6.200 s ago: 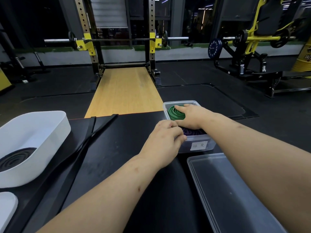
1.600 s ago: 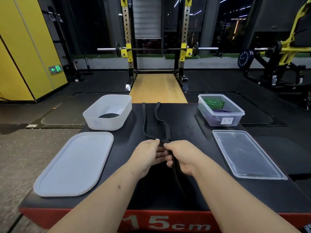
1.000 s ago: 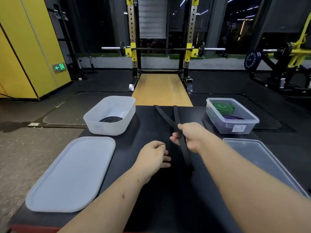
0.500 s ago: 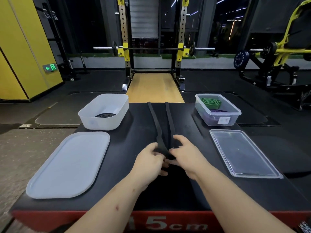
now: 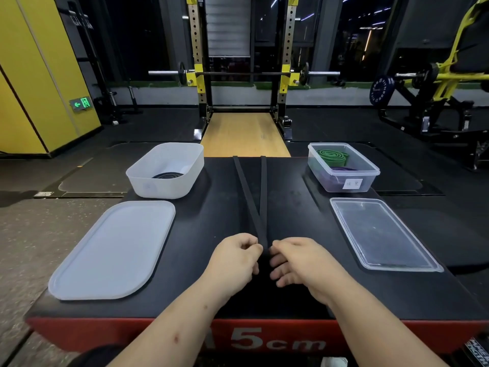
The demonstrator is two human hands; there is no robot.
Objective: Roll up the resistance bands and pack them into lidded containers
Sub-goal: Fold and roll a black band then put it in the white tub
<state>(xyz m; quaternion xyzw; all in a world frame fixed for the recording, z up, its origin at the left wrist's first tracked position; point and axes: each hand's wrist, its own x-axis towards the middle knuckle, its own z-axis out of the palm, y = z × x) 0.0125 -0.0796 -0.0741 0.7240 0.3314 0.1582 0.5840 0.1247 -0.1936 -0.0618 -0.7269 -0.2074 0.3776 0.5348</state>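
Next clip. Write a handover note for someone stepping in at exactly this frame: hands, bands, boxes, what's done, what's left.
Left hand pinches the near end of the long flat black resistance band. Right hand touches the same end; its grip is unclear.
That band lies unrolled in a narrow V across the black padded platform.
Done: a coiled black band sits in the white opaque tub; a rolled green band and a rolled purple band sit in the clear rectangular container.
Left: roll this band, pack it, then fit the white lid and the clear lid, both lying flat in front of their boxes.
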